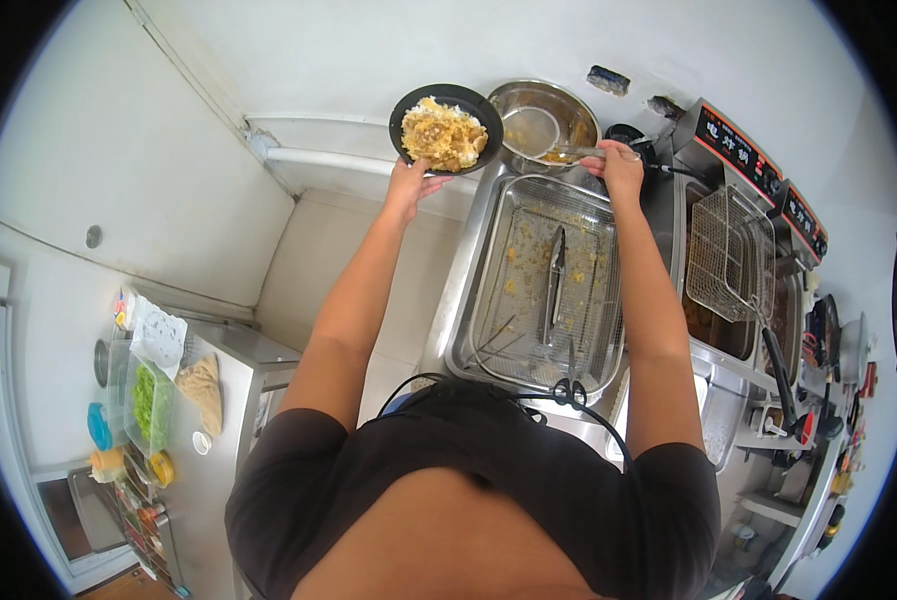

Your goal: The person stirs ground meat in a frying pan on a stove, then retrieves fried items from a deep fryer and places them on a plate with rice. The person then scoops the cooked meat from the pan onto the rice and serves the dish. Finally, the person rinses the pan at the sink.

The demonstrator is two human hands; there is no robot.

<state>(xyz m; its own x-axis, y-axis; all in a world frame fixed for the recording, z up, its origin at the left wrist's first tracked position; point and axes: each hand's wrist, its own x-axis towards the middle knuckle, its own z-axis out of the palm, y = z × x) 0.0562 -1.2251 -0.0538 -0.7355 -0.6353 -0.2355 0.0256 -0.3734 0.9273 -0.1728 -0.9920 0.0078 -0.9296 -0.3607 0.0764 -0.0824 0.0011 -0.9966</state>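
My left hand (412,186) grips the near rim of a black bowl (397,142) that holds white rice topped with yellow-brown food (442,136). My right hand (619,171) holds the metal handle of a round strainer ladle (532,129), whose head is inside a stainless steel pot (507,93) just right of the bowl. Bits of yellow food lie in the pot. Below the pot, a wire-mesh tray (527,285) with yellow crumbs holds metal tongs (555,285). Scissors (570,379) lie at its near edge.
At right stand electric fryers (741,150) with a wire fry basket (730,255) over the oil. A steel counter (215,480) at lower left bears a clear container (164,405) of green leaves and a brown cloth (202,388). A white wall (328,60) rises behind the bowl.
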